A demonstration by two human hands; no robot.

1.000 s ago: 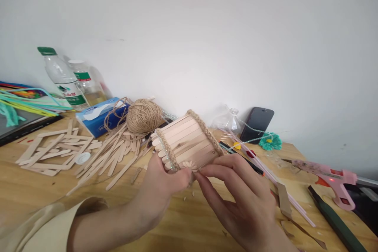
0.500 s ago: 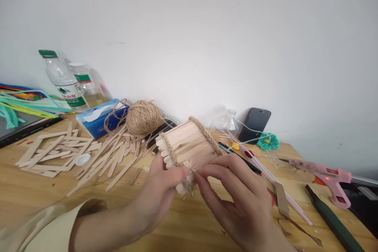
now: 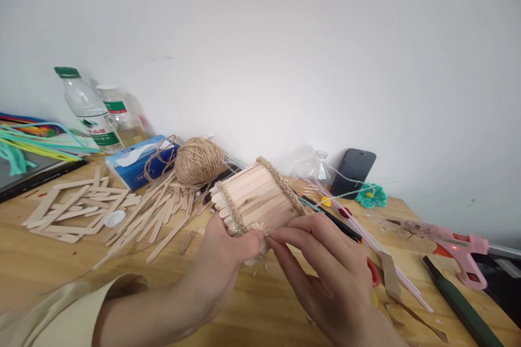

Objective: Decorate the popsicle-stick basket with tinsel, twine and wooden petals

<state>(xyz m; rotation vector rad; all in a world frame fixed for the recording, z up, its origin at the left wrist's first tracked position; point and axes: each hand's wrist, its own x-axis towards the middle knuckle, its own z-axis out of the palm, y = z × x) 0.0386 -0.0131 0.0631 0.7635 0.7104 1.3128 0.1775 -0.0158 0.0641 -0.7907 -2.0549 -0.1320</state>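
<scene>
A small cylinder made of wooden craft sticks (image 3: 256, 195), bound with braided twine at both ends, is held on its side above the wooden table (image 3: 49, 265). My left hand (image 3: 222, 268) grips its near end from below, thumb pressed by a little wooden flower (image 3: 260, 227) on its side. My right hand (image 3: 325, 276) pinches at that same flower with thumb and forefinger, fingers curled round the cylinder's lower edge.
Loose craft sticks (image 3: 134, 214) lie at the left beside a ball of jute twine (image 3: 198, 161), a blue tissue pack (image 3: 140, 160) and two bottles (image 3: 87, 108). At the right are a pink glue gun (image 3: 459, 252), a dark phone (image 3: 353, 172), a teal flower (image 3: 371, 195), straws and scissors.
The cylinder and both hands shifted slightly, dipping right half a second ago and back up now; the grip is the same.
</scene>
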